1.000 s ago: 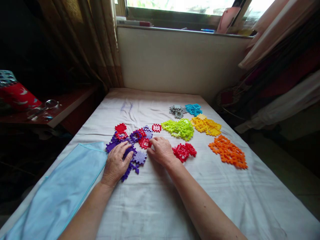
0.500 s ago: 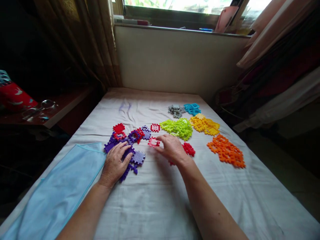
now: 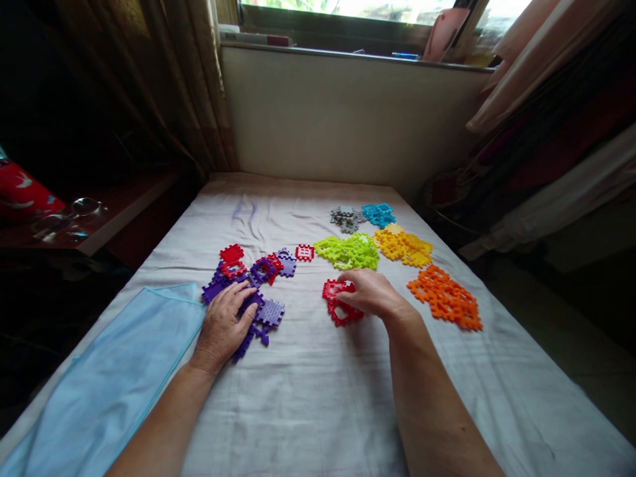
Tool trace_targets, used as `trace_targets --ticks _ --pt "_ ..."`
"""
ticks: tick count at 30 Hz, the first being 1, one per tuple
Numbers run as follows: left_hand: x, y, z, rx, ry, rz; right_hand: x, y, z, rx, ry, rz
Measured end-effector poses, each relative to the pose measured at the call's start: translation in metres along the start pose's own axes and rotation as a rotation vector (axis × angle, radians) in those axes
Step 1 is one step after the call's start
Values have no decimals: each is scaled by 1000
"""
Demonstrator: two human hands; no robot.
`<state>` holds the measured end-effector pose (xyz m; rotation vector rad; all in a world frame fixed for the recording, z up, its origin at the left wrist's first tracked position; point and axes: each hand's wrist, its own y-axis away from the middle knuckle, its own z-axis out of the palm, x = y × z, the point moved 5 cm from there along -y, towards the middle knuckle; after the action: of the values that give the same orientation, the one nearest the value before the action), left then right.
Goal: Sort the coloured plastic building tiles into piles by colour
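My left hand (image 3: 224, 322) lies flat with fingers outstretched over the purple interlocking pieces (image 3: 271, 311), covering part of them. Red pieces (image 3: 232, 260) lie at the far edge of that pile, and a few more red and purple ones are mixed beside it. Between thumb and fingers, my right hand (image 3: 368, 293) pinches a red interlocking piece (image 3: 338, 287) just over or on the red pile (image 3: 342, 315). Whether it touches the pile I cannot tell; the hand hides part of both. One red window-shaped piece (image 3: 305, 252) lies apart, near the lime-green pile.
Beyond my right hand lie piles of lime-green (image 3: 348, 251), grey (image 3: 346, 218), blue (image 3: 378, 215), yellow (image 3: 403, 246) and orange pieces (image 3: 444, 298). A light blue cloth (image 3: 114, 371) covers the left side of the sheeted surface (image 3: 298, 411). Glasses (image 3: 69, 217) rest on a side table.
My right hand has moved to the right, carrying a red piece from near the purple pile to the red pile. The left hand stays on the purple pieces. The view has shifted slightly.
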<state>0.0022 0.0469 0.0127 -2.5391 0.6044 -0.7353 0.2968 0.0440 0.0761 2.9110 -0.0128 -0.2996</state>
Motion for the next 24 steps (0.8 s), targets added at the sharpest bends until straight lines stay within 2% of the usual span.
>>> trace_targets --ticks 5,8,10,13,16,18,24 --pt "0 1 2 0 -23 12 -24 -11 -4 126 -6 -95" --pt "0 1 2 7 -27 17 -46 -34 -2 181 42 -181" --pt "0 1 1 14 -32 20 -55 -55 -1 218 99 -184" --pt "1 1 1 15 -34 23 -61 -84 3 192 182 -156" --pt "2 1 0 7 -37 25 -64 -101 8 115 230 -161" --pt "2 1 0 7 -37 26 -65 -105 11 92 242 -169" --pt "3 1 0 9 -40 37 -64 -106 17 141 221 -137"
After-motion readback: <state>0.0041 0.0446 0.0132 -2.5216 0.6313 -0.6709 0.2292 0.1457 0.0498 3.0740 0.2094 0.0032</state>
